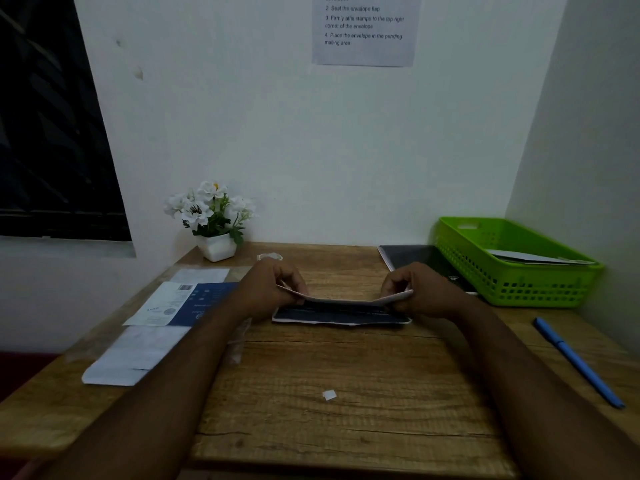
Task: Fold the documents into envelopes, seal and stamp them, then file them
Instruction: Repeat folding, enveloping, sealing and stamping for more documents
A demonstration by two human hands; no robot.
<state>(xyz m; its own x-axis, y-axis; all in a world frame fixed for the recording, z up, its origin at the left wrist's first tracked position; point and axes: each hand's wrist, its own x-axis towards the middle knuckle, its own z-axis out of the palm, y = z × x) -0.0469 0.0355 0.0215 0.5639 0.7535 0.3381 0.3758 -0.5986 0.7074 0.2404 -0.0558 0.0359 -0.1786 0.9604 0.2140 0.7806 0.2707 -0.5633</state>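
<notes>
Head view. Left hand [272, 289] and right hand [420, 292] are both on one document [341, 316], mid counter [346, 427]. The document has a dark printed face and a white back and is partly folded. Its far half is lifted and bowed over the near half, which lies flat on the counter. Left fingers [292, 284] are curled, pinching the left end of the raised flap. Right fingers [394, 285] are curled, pinching the right end. Both grip the document. The flap sags between the two grips.

Left of the left fingers a blue-and-white printed sheet [187, 303] lies flat, its right edge hidden behind the left forearm. A white envelope [135, 355] lies just nearer the camera, touching that sheet. Beyond the left fingers, at the wall, stands a white pot of white flowers [214, 220].

Right of the right fingers a green basket [485, 271] sits at the far right corner with pale papers [540, 259] inside; cannot tell how many. A dark flat pad [412, 258] lies between the right fingers and the basket; cannot tell if it runs under it. A blue pen [578, 362] lies right of the right forearm, well apart from the fingers. A small white square scrap [329, 395] lies between the forearms, nearer the camera than the fingers; cannot tell what it is. An instruction sheet [363, 29] hangs on the wall above.
</notes>
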